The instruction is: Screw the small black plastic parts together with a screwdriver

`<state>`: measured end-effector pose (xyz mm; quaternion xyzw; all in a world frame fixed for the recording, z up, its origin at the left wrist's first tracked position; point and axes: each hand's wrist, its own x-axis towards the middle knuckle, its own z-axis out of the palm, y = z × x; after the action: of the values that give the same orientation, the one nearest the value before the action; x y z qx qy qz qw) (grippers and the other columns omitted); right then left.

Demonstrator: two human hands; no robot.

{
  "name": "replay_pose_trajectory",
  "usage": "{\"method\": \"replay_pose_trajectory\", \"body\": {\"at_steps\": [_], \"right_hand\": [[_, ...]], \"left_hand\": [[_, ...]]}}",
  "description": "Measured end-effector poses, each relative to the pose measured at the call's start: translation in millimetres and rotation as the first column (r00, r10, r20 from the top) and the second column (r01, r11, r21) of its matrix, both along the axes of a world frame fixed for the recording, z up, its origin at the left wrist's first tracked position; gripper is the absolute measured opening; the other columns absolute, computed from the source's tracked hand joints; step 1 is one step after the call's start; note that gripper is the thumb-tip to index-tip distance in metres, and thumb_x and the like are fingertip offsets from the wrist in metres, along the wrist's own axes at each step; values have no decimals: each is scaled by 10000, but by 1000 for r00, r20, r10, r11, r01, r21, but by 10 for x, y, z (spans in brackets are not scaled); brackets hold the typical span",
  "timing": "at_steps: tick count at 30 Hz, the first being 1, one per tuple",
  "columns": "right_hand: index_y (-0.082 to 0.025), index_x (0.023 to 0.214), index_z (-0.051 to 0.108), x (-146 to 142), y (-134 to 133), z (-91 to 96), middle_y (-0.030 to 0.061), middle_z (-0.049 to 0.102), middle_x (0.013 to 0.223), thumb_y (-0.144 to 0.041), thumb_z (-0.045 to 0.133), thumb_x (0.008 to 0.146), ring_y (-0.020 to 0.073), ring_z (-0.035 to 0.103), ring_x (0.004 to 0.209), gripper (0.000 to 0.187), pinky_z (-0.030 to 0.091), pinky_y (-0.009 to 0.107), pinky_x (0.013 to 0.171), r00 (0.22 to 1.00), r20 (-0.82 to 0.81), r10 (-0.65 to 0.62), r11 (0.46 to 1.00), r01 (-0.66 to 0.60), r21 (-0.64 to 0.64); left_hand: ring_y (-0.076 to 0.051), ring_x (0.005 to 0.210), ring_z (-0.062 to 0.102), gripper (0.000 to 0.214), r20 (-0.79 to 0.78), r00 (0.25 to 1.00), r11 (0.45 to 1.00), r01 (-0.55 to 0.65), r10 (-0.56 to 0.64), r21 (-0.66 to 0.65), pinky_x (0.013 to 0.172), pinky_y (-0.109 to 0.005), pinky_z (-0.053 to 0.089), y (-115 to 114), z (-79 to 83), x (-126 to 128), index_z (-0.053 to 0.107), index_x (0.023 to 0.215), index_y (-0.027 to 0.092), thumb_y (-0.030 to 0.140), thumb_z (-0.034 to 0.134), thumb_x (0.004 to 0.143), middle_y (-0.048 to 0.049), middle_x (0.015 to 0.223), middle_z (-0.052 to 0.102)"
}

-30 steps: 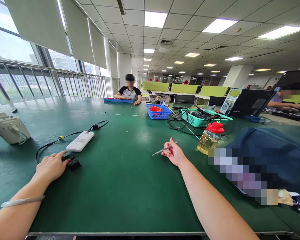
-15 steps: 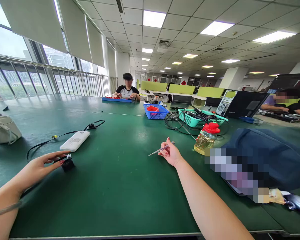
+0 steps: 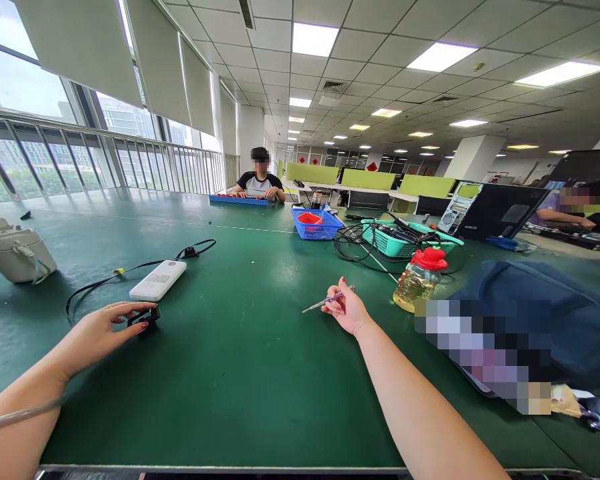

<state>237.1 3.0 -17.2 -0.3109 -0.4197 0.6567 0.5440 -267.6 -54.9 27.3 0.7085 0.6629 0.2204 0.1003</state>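
My left hand (image 3: 103,328) rests low on the green table (image 3: 240,360) and pinches a small black plug-like part (image 3: 147,319) between thumb and fingers. A black cable (image 3: 100,283) runs from it past a white power bank (image 3: 159,280). My right hand (image 3: 347,308) is raised a little above the table, closed on a thin screwdriver (image 3: 325,301) whose metal tip points left.
A jar with a red lid (image 3: 420,279) stands right of my right hand, beside a dark blue bag (image 3: 540,313). Blue basket (image 3: 314,224) and teal basket (image 3: 397,239) with cables lie farther back. A beige case (image 3: 15,252) sits far left. One person sits at the far end, another at right.
My left hand went from lying flat over the black part to pinching it with thumb and fingers. The right hand with the screwdriver has hardly moved.
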Motion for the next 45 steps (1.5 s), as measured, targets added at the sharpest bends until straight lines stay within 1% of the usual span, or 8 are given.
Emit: {"method": "replay_pose_trajectory", "body": {"at_steps": [7,13,17,26,34,37,40,45], "right_hand": [[-218,568,520,1,0,-3,-90,312,365,-763,551,740,72,227,362,573,498,326,650,999,31,-19,1000,19,5],[-223,577,517,-1,-5,7,-93,315,366,-784,552,717,74,228,363,579,503,330,646,1000,27,-16,1000,16,12],[-220,580,524,-4,-5,10,-97,319,358,-730,608,724,71,222,358,537,494,322,642,1000,7,-14,1000,14,9],[-220,575,513,-9,7,-8,-100,309,356,-739,603,719,73,228,358,546,490,317,646,1000,19,-11,1000,11,8],[-213,577,527,-55,-28,31,-98,344,368,-685,657,713,71,259,370,508,495,317,672,995,75,60,998,-60,-6],[-205,608,561,-76,-43,50,-85,394,393,-657,673,717,72,296,382,478,474,297,623,991,91,103,995,-103,-8],[-196,639,592,-84,-56,65,-59,468,445,-622,690,723,71,328,397,445,436,273,562,988,91,125,992,-125,-8],[-185,687,645,-80,-69,67,-28,550,543,-566,704,741,78,408,433,389,440,285,570,989,96,116,993,-118,11]], "left_hand": [[-250,937,626,609,-141,990,1000,-2,-2,-27,818,-308,485,-12,3,70,668,1164,231,613,516,715,-39,1123,696],[-251,930,638,558,-176,984,1000,10,-13,-17,855,-314,474,-15,1,103,680,1145,231,564,526,726,-28,1070,705],[-258,968,639,557,-169,985,998,13,-25,-68,871,-318,477,-4,-23,69,678,1148,227,543,543,710,-26,1082,709],[-270,1011,617,560,-157,987,999,30,-35,-35,911,-341,464,45,-63,28,685,1108,231,594,511,719,-47,1140,690],[-280,1117,560,576,-182,978,992,112,-99,64,995,-372,414,70,-74,174,669,1130,219,615,453,772,-69,1213,651],[-284,1133,547,586,-225,966,983,152,-125,105,1021,-395,393,61,-75,289,664,1147,210,622,431,801,-87,1213,648],[-289,1123,557,578,-289,946,965,201,-147,166,1023,-411,391,26,-55,424,669,1148,209,621,423,825,-91,1186,661],[-304,1051,606,474,-358,910,919,308,-209,247,975,-427,424,-53,-38,601,693,1122,262,570,483,830,-69,1102,695]]}}
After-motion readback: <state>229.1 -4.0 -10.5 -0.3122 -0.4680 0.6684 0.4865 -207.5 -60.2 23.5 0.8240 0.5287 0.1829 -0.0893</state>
